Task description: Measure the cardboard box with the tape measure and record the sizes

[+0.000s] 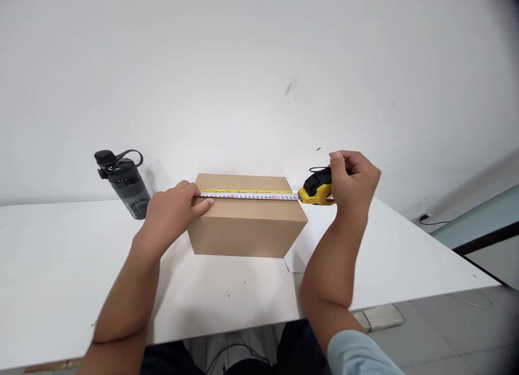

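Note:
A brown cardboard box [247, 237] sits on the white table in front of me. The extended blade [259, 195] of a tape measure lies lengthwise across its top. My left hand [174, 210] pinches the blade's end at the box's left edge, thumb on the top face. Just beyond the right edge, my right hand [354, 180] is closed on the yellow and black tape measure [318, 188], held beside the box. The part of the case behind my fingers is hidden.
A dark water bottle [125, 185] with a loop strap stands at the left, near my left forearm. White paper [298, 256] lies partly under the box's right side. A white wall [243, 83] rises behind the table [413, 267].

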Motion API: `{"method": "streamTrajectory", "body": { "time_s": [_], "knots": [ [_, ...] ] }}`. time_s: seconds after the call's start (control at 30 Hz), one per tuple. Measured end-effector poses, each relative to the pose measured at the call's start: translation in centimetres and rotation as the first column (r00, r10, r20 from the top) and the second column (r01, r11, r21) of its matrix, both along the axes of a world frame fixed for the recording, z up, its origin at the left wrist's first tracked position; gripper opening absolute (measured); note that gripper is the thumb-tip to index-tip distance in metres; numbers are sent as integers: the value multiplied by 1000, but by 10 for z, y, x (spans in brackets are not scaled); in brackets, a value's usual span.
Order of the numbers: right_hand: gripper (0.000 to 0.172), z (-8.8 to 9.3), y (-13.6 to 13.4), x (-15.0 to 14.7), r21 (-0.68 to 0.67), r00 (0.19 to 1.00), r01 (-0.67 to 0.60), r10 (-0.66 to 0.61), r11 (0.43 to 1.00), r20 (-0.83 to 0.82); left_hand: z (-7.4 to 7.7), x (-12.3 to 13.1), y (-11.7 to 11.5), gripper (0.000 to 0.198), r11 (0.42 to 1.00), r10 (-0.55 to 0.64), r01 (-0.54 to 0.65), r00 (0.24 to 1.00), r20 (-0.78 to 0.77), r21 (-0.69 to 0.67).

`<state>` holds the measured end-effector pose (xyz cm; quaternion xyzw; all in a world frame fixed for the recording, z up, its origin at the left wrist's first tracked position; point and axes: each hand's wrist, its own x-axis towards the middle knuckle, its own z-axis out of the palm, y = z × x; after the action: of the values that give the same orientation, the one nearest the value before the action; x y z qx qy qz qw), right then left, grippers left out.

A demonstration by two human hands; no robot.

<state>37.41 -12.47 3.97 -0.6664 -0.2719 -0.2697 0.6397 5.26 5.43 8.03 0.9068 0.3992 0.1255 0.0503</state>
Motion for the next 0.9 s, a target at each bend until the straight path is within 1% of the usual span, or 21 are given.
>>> {"method": "streamTrajectory", "body": {
  "time_s": [0.1, 0.3, 0.43, 0.67, 0.9],
  "knots": [
    [26, 2, 2, -4, -22, 1000, -4, 4, 1000, 11, -1, 0, 1, 42, 1000, -12, 12, 1000, 17, 0],
    [27, 4, 8, -11, -81, 994, 18, -10, 997, 105, -3, -2, 3, 39, 1000, -18, 17, 998, 55, 25],
    [28, 4, 8, -11, -92, 996, 13, -5, 996, 94, -3, -2, 3, 37, 999, -41, 38, 996, 81, 30],
    [25, 5, 6, -12, -94, 996, -1, 9, 996, 87, -2, -2, 1, 36, 999, -43, 42, 995, 86, 11],
    [25, 6, 7, -11, -109, 998, 16, -10, 994, 55, 1, -1, -3, 38, 999, -44, 44, 998, 45, 6]
  ]
}}
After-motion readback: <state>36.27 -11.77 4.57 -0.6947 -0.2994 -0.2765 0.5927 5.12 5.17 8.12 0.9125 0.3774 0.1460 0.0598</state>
